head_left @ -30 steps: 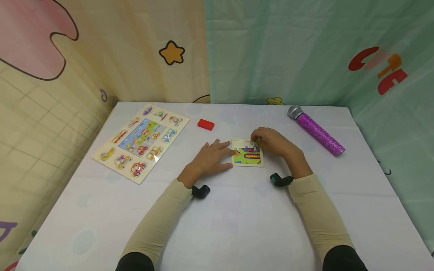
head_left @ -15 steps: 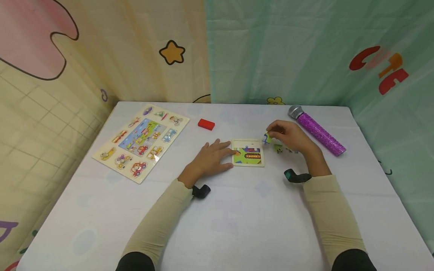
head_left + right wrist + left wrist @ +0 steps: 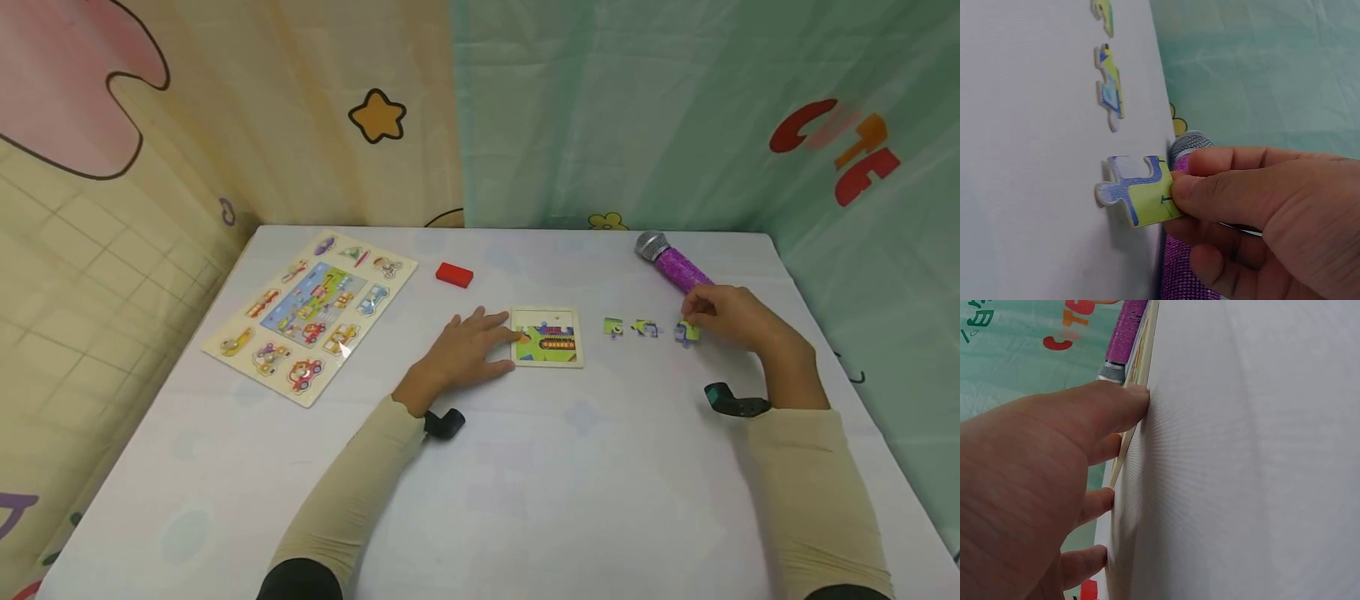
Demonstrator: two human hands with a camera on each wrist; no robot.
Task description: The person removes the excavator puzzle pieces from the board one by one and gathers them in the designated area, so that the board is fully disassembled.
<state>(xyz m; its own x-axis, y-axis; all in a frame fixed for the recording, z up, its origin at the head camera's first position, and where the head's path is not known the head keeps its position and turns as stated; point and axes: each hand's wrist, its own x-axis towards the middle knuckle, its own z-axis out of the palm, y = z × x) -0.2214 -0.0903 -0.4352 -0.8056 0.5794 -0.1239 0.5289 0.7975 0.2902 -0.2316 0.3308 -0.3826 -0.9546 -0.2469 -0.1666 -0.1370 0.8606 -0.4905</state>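
Note:
A small framed jigsaw puzzle (image 3: pixel 551 354) lies flat mid-table, its lower part filled with a colourful picture and its upper strip bare. My left hand (image 3: pixel 467 354) rests at its left edge with fingers spread, the index fingertip on the picture. Off to the right, my right hand (image 3: pixel 738 318) pinches a green and blue puzzle piece (image 3: pixel 1141 190) between thumb and finger, slightly tilted at the tabletop. Two more pieces lie in a row left of it: a middle puzzle piece (image 3: pixel 646 328) and a green puzzle piece (image 3: pixel 612 327) nearer the frame.
Behind the right hand lies a purple glittery microphone (image 3: pixel 678 267), partly covered by the fingers. A red block (image 3: pixel 454 275) sits beyond the left hand. A large vehicle puzzle board (image 3: pixel 255 358) occupies the table's left side. Printed curtains hang behind the table.
My right hand has gone from the frame's top right corner to the right, carrying a puzzle piece to the end of the row. My left hand has stayed put.

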